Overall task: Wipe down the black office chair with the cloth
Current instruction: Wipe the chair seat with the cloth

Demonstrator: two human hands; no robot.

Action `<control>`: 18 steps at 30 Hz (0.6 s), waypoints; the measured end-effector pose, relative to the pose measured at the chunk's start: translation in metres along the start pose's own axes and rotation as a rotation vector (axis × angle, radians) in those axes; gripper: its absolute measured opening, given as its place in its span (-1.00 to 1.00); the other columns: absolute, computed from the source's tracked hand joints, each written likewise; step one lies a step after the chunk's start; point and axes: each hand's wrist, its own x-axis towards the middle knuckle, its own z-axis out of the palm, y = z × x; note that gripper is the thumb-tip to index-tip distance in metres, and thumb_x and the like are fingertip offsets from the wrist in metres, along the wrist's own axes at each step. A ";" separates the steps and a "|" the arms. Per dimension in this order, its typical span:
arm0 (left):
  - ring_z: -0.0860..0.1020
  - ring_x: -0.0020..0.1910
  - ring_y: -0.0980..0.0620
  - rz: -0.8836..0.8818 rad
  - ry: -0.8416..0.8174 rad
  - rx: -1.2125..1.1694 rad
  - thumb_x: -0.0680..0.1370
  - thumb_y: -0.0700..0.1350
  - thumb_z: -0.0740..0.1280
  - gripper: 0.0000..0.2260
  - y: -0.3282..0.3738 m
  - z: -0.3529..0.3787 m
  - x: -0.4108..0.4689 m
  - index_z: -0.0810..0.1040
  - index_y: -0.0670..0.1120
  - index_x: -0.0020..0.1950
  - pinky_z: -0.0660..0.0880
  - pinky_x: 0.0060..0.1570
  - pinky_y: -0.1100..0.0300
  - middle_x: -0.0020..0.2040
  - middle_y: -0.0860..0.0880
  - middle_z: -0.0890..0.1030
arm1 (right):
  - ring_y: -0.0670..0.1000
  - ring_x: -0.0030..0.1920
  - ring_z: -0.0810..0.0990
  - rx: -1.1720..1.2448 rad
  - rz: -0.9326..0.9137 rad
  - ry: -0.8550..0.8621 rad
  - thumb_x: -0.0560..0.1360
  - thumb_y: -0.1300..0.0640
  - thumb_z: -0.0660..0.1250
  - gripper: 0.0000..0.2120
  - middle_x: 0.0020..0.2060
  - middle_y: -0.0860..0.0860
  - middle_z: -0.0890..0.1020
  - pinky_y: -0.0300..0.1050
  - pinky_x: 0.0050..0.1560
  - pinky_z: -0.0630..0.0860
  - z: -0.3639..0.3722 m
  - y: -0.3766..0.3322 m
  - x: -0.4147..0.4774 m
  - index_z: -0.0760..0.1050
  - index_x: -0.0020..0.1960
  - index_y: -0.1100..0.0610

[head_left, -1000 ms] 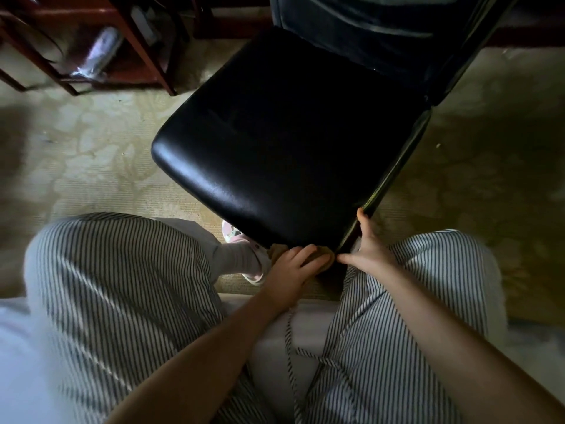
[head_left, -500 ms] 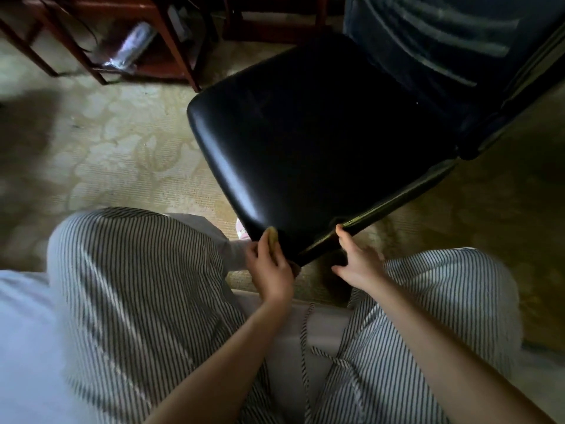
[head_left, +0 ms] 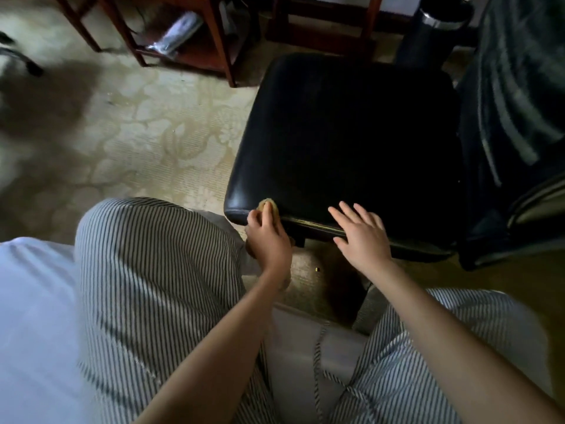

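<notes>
Head view: left hand (head_left: 269, 241) grips cloth (head_left: 275, 209) on chair (head_left: 351, 133) edge; right hand (head_left: 363, 237) beside it, fingers splayed.

Left hand (head_left: 269, 240) curled round cloth (head_left: 264, 204); right hand (head_left: 362, 237) flat, fingers spread

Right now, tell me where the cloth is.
Head view, centre: the cloth is gripped in the left hand, against the near-left corner of the chair seat.

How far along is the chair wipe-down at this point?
Done: no wiped area can be told; the seat looks uniformly dark. In hand: the left hand holds the cloth against the seat's near left corner; the right hand lies open at the front edge. Left: probably seat top and backrest.
</notes>
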 end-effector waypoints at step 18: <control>0.45 0.12 -0.18 0.221 0.024 0.113 0.55 -0.20 0.22 -0.66 -0.024 -0.003 0.085 0.49 -0.12 0.32 0.44 0.07 0.00 0.21 -0.18 0.49 | 0.03 0.51 0.02 -0.113 0.075 0.001 0.58 -0.02 0.21 -0.33 0.54 -0.06 0.02 0.07 0.43 0.08 0.019 -0.031 0.038 -0.11 0.54 -0.11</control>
